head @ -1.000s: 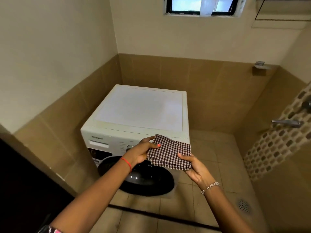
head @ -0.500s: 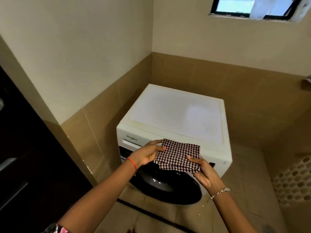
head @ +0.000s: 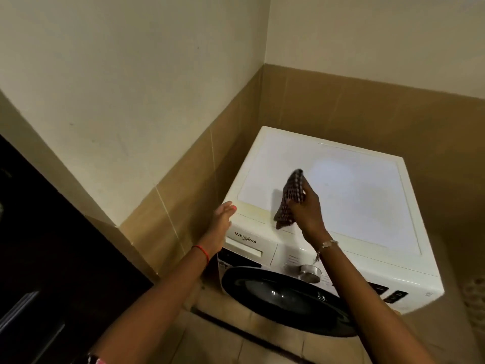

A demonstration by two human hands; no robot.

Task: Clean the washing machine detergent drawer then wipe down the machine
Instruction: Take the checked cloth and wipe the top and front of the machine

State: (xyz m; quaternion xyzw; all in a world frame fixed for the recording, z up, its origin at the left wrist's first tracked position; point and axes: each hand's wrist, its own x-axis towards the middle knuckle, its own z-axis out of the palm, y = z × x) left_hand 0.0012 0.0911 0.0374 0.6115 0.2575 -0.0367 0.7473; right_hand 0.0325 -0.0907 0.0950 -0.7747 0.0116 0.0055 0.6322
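Observation:
A white front-loading washing machine (head: 354, 195) stands in the tiled corner, with its dark round door (head: 283, 298) facing me. The detergent drawer (head: 249, 245) at the front's upper left is closed, under the brand name. My right hand (head: 305, 208) grips a dark checked cloth (head: 290, 199), bunched and hanging just above the lid near its front edge. My left hand (head: 223, 219) is flat, fingers straight, against the machine's upper left front corner. A silver dial (head: 309, 273) sits right of the drawer.
Beige wall with brown tiles (head: 183, 195) runs close along the machine's left side and behind it. A dark door (head: 39, 245) stands at my left. Tiled floor (head: 236, 342) lies in front of the machine.
I have come closer to the machine. My left hand let go of the cloth and went to the machine's left corner. My right hand lifted the bunched cloth over the lid.

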